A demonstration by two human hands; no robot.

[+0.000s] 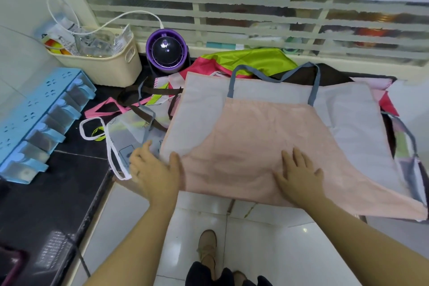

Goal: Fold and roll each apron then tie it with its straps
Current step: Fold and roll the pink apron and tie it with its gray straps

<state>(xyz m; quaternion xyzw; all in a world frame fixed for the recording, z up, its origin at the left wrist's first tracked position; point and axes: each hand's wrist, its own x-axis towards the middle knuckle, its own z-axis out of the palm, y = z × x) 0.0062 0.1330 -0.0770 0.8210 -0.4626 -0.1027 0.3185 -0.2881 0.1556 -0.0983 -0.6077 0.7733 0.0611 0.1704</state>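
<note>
Head view: the pink apron [250,141] lies flat on a heap of other aprons [253,60] on the dark desk [46,193]. The right hand [299,174] is flat on it, fingers spread. The left hand [153,169] rests open at its left edge, thumb on the pink cloth. Its grey neck strap [316,86] loops at the far end.

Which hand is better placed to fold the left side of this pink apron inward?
Left, probably. The left hand sits at the left edge of the pink apron, thumb on the fabric. The right hand lies flat mid-apron, better suited to pinning it down.
</note>
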